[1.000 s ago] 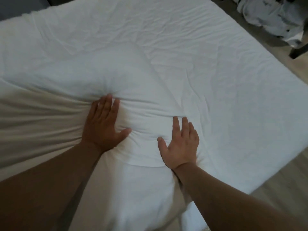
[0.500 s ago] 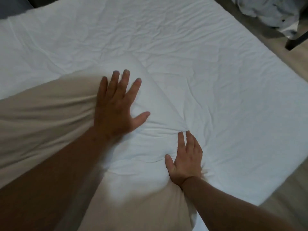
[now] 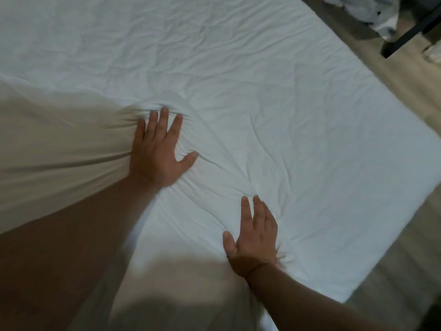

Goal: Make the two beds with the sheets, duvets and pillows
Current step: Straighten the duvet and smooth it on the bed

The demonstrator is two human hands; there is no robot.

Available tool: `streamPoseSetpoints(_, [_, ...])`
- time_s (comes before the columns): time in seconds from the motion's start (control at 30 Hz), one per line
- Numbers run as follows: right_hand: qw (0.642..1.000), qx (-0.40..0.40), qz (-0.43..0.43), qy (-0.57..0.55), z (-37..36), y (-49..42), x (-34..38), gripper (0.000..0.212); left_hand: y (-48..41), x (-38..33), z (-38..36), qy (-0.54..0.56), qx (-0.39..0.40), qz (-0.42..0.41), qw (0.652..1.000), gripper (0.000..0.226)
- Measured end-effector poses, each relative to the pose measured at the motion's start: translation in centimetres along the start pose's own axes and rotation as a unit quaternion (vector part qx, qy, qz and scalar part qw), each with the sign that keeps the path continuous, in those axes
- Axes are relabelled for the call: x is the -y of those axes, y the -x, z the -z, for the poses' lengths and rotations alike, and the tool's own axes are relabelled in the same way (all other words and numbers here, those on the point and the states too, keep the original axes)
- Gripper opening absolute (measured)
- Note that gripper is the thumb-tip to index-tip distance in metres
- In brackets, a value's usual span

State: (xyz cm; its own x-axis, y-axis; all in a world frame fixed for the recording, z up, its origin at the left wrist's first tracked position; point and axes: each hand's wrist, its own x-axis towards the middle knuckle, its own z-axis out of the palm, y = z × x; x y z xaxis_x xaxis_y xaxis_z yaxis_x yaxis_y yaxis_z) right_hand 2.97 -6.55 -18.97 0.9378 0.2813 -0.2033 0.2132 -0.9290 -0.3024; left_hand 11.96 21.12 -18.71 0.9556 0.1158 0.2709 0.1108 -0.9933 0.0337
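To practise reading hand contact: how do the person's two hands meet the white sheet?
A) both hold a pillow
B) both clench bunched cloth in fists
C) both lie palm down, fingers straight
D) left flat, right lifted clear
C: the left hand and the right hand each lie palm down with straight fingers on the white sheet, which wrinkles around them.

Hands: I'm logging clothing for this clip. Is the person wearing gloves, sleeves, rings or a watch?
No gloves: left hand and right hand are bare, no rings or watch in sight. Both forearms show no sleeve up to the frame's edge. A faint line at the right wrist is unclear.
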Motion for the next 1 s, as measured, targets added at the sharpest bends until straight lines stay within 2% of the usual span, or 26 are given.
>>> streamPoseSetpoints(0.1, [1.000, -0.004, -0.001, 0.003, -0.1, -0.1, -0.1, 0.087, 0.0, 0.0, 0.0, 0.005, -0.018, -0.004, 1.000, 0.080])
streamPoseSetpoints(0.43, [1.000, -0.021, 0.020, 0.007, -0.6, -0.1, -0.7, 0.084, 0.7, -0.7, 2.6, 0.038, 0.000, 0.021, 0.999, 0.081])
streamPoseSetpoints(0.57, [0.999, -0.022, 0.037, -0.001, -0.7, -0.2, -1.2, 0.085, 2.5, -1.6, 5.5, 0.085, -0.006, 0.033, 0.996, 0.076])
streamPoseSetpoints(0.63, [0.999, -0.023, 0.041, -0.013, -0.7, -0.2, -1.3, 0.086, 4.7, -2.4, 8.0, 0.122, 0.016, 0.054, 0.991, 0.076])
streamPoseSetpoints(0.7, [0.999, -0.026, 0.044, -0.019, -0.5, 0.0, -1.2, 0.087, 8.7, -3.0, 11.3, 0.138, 0.061, 0.090, 0.984, 0.081])
streamPoseSetpoints(0.77, [0.998, -0.030, 0.047, -0.024, 0.0, 0.1, -1.2, 0.089, 14.4, -3.1, 15.4, 0.102, 0.099, 0.138, 0.980, 0.085])
streamPoseSetpoints(0.87, [0.998, -0.025, 0.058, -0.024, 1.3, 0.8, -1.3, 0.090, 25.1, -2.9, 22.4, -0.027, 0.067, 0.186, 0.980, 0.077])
streamPoseSetpoints(0.93, [0.997, -0.018, 0.069, -0.020, 2.2, 1.4, -1.4, 0.090, 34.4, -0.1, 24.3, -0.107, 0.099, 0.294, 0.945, 0.079])
streamPoseSetpoints(1.0, [0.997, -0.008, 0.079, -0.017, 3.4, 2.2, -1.4, 0.089, 42.1, 2.4, 25.8, -0.111, 0.140, 0.416, 0.892, 0.086])
